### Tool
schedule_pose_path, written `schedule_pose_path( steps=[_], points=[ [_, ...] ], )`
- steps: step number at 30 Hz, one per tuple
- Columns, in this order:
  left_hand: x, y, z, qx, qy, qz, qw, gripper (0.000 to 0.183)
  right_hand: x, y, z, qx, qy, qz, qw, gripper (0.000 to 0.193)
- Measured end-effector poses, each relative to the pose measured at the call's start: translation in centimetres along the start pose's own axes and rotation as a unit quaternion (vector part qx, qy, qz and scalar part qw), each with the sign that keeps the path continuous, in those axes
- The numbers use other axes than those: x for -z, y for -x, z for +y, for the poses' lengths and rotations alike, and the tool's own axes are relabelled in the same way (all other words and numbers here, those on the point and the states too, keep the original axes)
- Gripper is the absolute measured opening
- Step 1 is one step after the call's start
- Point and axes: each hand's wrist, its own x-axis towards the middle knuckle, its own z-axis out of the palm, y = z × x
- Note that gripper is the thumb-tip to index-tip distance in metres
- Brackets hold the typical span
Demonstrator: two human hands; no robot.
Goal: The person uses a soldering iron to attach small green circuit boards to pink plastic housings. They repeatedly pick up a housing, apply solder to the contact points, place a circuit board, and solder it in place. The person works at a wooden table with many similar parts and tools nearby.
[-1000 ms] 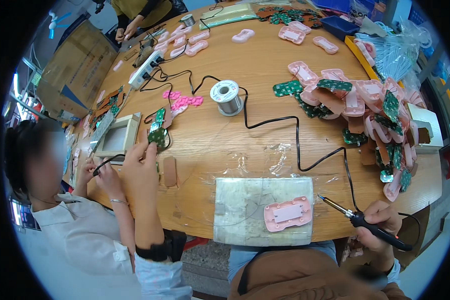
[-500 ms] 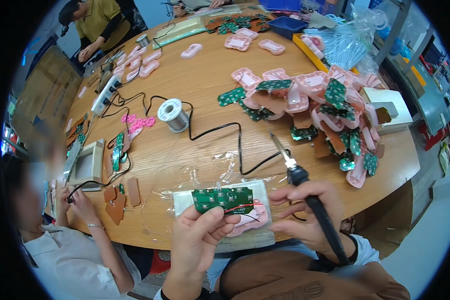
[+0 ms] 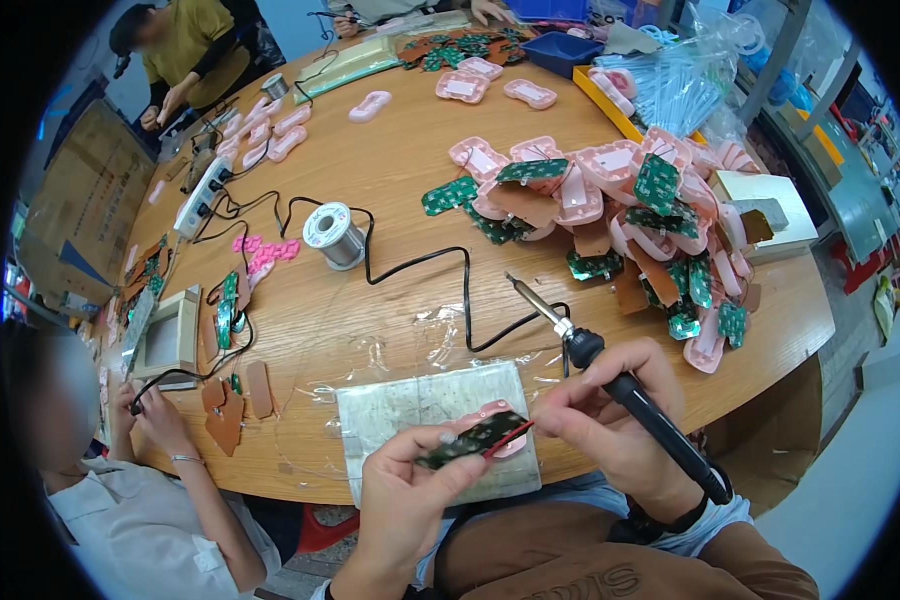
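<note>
My left hand [image 3: 410, 485] pinches a green circuit board [image 3: 470, 440] between thumb and fingers, tilted so that it shows at a slant. A red wire [image 3: 510, 438] runs along the board's right edge. In my right hand [image 3: 615, 420] lies a soldering iron [image 3: 660, 425] with a black handle, its metal tip pointing up and left, away from the board. Thumb and forefinger of that hand come together close to the red wire's end; whether they grip it I cannot make out. Behind the board a pink plastic shell [image 3: 513, 448], partly hidden, rests on a pale work mat [image 3: 380, 400].
Pink shells and green boards form a heap [image 3: 580, 195] on the right, beside a pale box [image 3: 770, 215]. A solder spool [image 3: 333, 238] stands mid-table, near the iron's black cable [image 3: 420, 262]. A co-worker's hands [image 3: 160, 415] are at the left; other people work farther off.
My left hand has tipped the board from nearly face-on to a slant. My right fingers have closed in beside the board, and the iron's tip has swung left.
</note>
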Motion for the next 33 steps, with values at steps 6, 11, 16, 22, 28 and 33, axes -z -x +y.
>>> schedule_pose_path(
  steps=[6, 11, 16, 22, 28, 33],
  points=[
    [0.0, -0.4, 2.7, -0.255, -0.472, -0.089, 0.839, 0.058, 0.6, -0.5, -0.1, 0.154, 0.137, -0.161, 0.965, 0.040],
    [-1.3, -0.6, 2.0, -0.227, -0.457, -0.086, 0.856, 0.026, 0.7, -0.4, -0.1, 0.164, 0.181, -0.141, 0.959, 0.041],
    [-2.0, -0.4, 0.1, -0.179, -0.339, 0.001, 0.924, 0.006, 0.5, 0.0, 0.5, 0.131, 0.198, -0.079, 0.968, 0.042],
    [-2.6, 0.4, 0.6, -0.167, -0.361, 0.054, 0.916, 0.006, 0.9, -0.1, 0.8, 0.158, 0.181, -0.105, 0.965, 0.040],
    [-1.3, 1.0, -0.2, -0.148, -0.541, 0.064, 0.825, 0.009, 4.3, 1.2, 0.7, 0.185, 0.227, -0.039, 0.955, 0.052],
    [-1.3, -1.0, -3.4, -0.253, -0.559, 0.071, 0.787, 0.012, 5.3, 2.8, 1.6, 0.139, 0.143, 0.032, 0.979, 0.034]
  ],
)
